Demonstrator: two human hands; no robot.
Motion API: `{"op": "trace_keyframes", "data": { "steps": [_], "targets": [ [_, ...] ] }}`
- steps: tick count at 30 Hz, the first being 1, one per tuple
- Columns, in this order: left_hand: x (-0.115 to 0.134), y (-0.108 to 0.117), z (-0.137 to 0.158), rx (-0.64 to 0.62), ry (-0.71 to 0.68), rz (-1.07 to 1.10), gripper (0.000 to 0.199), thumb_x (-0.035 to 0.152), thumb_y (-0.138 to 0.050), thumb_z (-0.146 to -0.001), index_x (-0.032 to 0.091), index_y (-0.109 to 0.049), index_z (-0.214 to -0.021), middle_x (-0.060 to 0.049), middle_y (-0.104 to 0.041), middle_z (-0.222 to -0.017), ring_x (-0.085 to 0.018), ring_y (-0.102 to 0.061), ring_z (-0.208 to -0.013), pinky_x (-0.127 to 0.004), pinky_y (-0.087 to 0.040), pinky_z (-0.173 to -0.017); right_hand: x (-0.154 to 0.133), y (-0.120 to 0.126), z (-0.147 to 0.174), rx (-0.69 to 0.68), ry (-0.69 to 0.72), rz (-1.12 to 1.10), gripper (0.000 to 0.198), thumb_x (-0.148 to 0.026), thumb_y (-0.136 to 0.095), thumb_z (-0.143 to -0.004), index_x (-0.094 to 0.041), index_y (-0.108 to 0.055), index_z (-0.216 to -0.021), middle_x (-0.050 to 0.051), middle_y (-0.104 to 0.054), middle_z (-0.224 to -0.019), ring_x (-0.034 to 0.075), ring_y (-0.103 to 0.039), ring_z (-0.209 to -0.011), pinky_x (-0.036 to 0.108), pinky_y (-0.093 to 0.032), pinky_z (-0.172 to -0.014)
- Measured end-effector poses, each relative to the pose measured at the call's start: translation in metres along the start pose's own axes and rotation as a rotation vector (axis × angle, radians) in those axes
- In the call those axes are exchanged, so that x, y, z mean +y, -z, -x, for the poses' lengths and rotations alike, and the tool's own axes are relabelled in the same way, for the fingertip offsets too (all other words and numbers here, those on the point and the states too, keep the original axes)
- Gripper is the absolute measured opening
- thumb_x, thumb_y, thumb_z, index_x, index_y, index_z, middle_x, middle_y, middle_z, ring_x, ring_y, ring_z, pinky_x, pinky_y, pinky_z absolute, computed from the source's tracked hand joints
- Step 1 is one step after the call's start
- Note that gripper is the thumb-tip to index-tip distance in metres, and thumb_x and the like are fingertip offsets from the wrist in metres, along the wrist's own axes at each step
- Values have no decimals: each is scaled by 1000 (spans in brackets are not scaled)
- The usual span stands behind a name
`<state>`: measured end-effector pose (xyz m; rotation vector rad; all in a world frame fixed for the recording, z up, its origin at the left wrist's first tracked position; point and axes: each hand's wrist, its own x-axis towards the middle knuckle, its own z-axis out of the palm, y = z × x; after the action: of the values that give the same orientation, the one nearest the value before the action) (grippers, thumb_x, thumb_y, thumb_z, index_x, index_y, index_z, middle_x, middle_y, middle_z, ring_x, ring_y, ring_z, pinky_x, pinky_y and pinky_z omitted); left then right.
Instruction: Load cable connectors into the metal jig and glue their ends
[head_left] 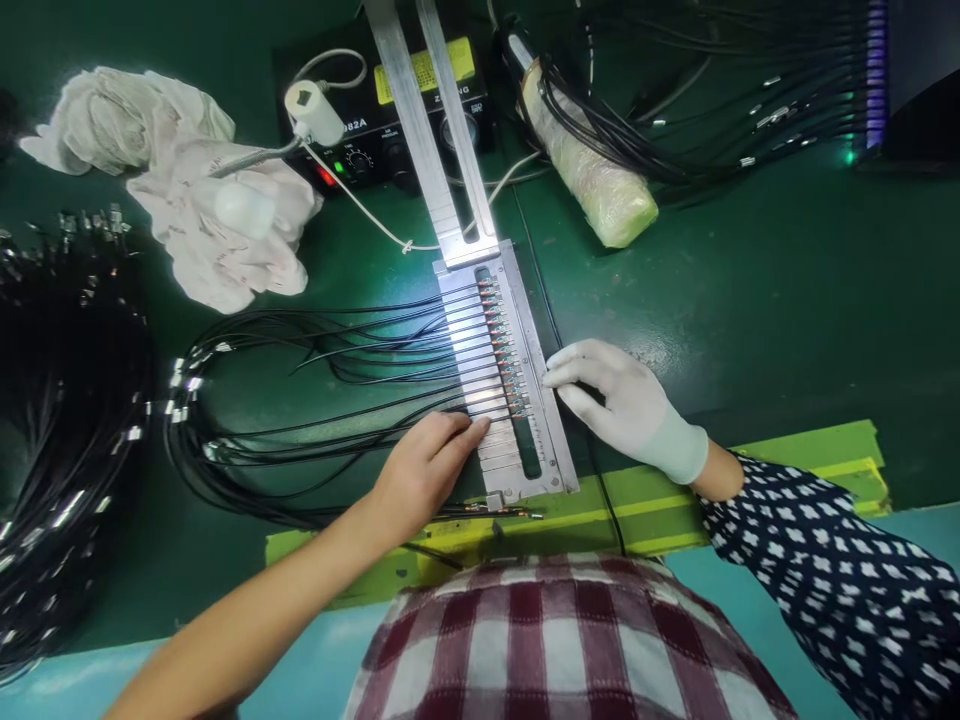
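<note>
Pinching one black cable (503, 416), apparently: left hand (421, 462)

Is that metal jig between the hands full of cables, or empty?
Partly full: black cables lie side by side across most of the metal jig, but none crosses the lower end of its slot.

Two hands (424, 465), one slotted metal plate (499, 460), one control box (375, 118), one wrapped bundle (585, 170), uncountable black cables (67, 340)
</note>
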<state>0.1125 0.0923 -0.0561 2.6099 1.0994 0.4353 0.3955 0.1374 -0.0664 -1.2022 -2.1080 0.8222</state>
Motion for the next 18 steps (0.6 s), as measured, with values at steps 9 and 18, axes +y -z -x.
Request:
{"op": "trace_keyframes", "data": {
  "steps": [9,18],
  "targets": [
    [3,-7,13,-37,73,-105,45,14,-45,-98,20,-49,-143,-7,-62,-95,-19,-50,-83,-32,-36,-72,1,-1,-3,13,7,-10,18,-17,-53,-96,-26,-67,-100,2,-68,-109,22,-63,-105,41,-51,-95],
    [8,30,46,-246,223,235,11,24,-51,-97,19,-59,-103,-7,-61,-100,-20,-55,-94,-33,-45,-84,-2,1,18,1,57,21,19,-21,-53,-96,-25,-67,-107,6,-64,-123,25,-60,-115,48,-50,-101]
  ]
}}
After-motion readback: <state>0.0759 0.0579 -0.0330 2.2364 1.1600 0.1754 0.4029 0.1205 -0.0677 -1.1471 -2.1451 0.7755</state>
